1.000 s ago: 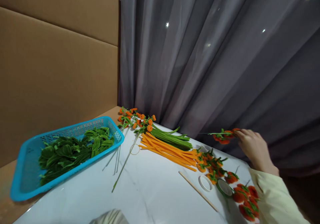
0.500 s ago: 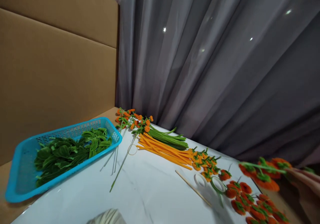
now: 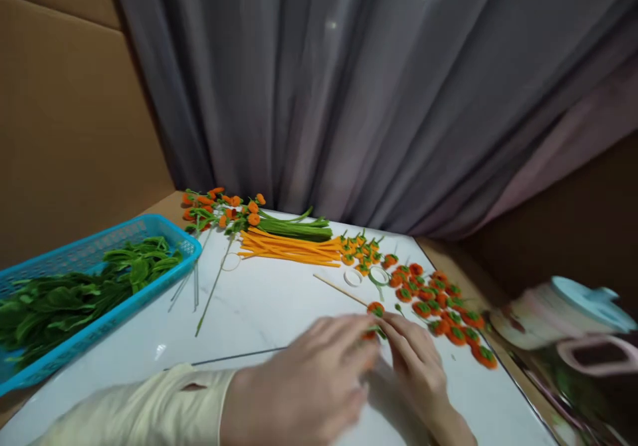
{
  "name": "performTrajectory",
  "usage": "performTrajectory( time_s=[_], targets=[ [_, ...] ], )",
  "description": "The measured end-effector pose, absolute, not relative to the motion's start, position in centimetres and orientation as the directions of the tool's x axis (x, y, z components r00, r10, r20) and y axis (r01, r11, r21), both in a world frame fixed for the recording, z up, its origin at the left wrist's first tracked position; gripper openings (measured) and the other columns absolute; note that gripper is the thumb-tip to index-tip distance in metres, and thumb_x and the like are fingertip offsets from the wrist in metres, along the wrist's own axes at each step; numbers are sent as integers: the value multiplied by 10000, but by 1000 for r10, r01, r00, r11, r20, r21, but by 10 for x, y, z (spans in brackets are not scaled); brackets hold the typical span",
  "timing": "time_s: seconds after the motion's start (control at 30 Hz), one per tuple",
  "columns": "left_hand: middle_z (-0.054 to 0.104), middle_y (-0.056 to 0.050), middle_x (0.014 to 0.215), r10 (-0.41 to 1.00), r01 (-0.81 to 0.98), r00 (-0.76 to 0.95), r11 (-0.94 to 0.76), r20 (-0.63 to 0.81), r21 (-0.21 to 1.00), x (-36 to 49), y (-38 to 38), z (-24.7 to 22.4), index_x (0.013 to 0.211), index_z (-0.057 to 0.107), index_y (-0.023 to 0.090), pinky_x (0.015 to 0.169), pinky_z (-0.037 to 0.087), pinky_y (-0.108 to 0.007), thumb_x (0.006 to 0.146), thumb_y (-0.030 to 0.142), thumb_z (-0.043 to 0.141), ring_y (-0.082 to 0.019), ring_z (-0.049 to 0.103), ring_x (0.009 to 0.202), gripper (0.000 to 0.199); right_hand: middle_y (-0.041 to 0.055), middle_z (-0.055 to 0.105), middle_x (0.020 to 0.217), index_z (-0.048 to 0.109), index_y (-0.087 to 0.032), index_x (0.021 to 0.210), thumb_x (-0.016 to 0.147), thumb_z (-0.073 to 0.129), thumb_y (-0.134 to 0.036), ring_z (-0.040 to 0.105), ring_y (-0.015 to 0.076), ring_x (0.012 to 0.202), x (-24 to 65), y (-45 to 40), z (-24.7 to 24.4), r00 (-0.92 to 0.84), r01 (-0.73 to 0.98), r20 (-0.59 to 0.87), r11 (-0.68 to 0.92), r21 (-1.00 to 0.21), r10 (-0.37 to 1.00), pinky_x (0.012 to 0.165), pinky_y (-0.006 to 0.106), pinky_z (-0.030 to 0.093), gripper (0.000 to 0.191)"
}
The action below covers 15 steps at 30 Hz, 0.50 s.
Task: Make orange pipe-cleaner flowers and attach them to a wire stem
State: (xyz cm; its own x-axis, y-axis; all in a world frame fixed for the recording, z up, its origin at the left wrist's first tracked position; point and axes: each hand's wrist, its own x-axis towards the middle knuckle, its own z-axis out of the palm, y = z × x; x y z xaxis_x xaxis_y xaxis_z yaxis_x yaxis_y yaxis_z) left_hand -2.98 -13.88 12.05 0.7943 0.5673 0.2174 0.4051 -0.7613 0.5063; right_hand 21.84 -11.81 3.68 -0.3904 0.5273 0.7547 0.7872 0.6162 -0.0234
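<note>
My left hand (image 3: pixel 309 383), in a cream sleeve (image 3: pixel 144 413), reaches in from the left and is smeared by motion; its fingers cover part of the orange flowers between my hands, and I cannot tell its grip. My right hand (image 3: pixel 416 369) has its fingers closed on these flowers. One fuzzy orange flower head (image 3: pixel 375 308) with a green centre shows above the fingertips, and another is partly hidden behind the left fingers. A thin dark line (image 3: pixel 234 355) runs left from near my left hand; I cannot make out whether it is a stem.
A blue basket (image 3: pixel 187 260) of green leaves stands left. Stemmed orange flowers (image 3: pixel 253 213), green strips (image 3: pixel 299 229), orange strips (image 3: pixel 289 249), tape rolls (image 3: pixel 379 276), a wooden stick (image 3: pixel 339 288) and loose flower heads (image 3: pixel 428 292) lie on the white table (image 3: pixel 279 300). A lidded jug (image 3: pixel 543 313) stands right.
My view has turned right. My right hand has brought the orange flowers from the far right to the front of the table, and my left hand has come in to meet it.
</note>
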Motion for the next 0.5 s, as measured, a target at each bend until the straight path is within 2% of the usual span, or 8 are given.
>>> performTrajectory(
  time_s=[0.07, 0.1, 0.17, 0.23, 0.33, 0.4, 0.5],
  targets=[
    [396, -164, 1375, 668, 532, 732, -686, 138, 497, -26, -119, 107, 1291, 403, 155, 1017, 356, -438, 896, 354, 475, -287, 384, 1254, 448, 106, 633, 1046, 507, -199, 1244, 872, 408, -5, 596, 229, 987, 211, -120, 32, -389, 777, 747, 627, -47, 538, 755, 359, 455, 431],
    [453, -170, 1320, 690, 557, 717, -653, 99, 513, -26, -111, 98, 1261, 426, 147, 982, 385, -433, 888, 364, 489, -289, 433, 1208, 437, 106, 640, 1034, 519, -192, 1227, 875, 413, -7, 596, 228, 992, 207, -122, 30, -386, 779, 750, 626, -48, 537, 760, 356, 445, 411],
    [583, -115, 1126, 699, 542, 715, -586, 36, 603, -26, -102, 79, 1146, 505, 169, 894, 438, -353, 910, 307, 444, -237, 545, 1048, 280, 101, 649, 1031, 534, -192, 1207, 883, 425, -21, 594, 225, 1012, 200, -126, 27, -364, 794, 765, 607, -43, 531, 786, 352, 428, 382],
    [623, -50, 884, 678, 477, 735, -504, -12, 720, -27, -99, 65, 936, 578, 172, 768, 453, -266, 922, 236, 385, -170, 590, 827, 204, 102, 639, 1070, 531, -201, 1216, 887, 446, -41, 578, 228, 1052, 194, -130, 27, -316, 820, 794, 571, -47, 519, 823, 354, 419, 376],
    [515, 22, 574, 663, 410, 732, -240, -160, 880, -26, -97, 59, 725, 563, 149, 531, 391, -201, 900, 236, 386, -91, 466, 488, 263, 118, 588, 1166, 495, -215, 1262, 860, 539, -80, 524, 253, 1131, 189, -134, 30, -205, 872, 846, 485, -71, 492, 895, 379, 399, 426],
    [430, 56, 466, 639, 369, 719, -17, -273, 929, -25, -95, 61, 694, 545, 140, 444, 318, -188, 875, 282, 427, -65, 349, 389, 259, 128, 540, 1228, 454, -224, 1298, 824, 608, -106, 486, 271, 1170, 190, -134, 32, -117, 888, 873, 444, -121, 473, 944, 413, 374, 513],
    [377, 77, 410, 608, 260, 715, 225, -344, 939, -24, -91, 68, 702, 541, 128, 387, 211, -186, 841, 333, 483, -48, 254, 351, 255, 136, 458, 1314, 380, -237, 1338, 795, 653, -162, 429, 290, 1222, 196, -131, 33, 46, 817, 840, 463, -343, 541, 989, 483, 344, 611]
  ],
)
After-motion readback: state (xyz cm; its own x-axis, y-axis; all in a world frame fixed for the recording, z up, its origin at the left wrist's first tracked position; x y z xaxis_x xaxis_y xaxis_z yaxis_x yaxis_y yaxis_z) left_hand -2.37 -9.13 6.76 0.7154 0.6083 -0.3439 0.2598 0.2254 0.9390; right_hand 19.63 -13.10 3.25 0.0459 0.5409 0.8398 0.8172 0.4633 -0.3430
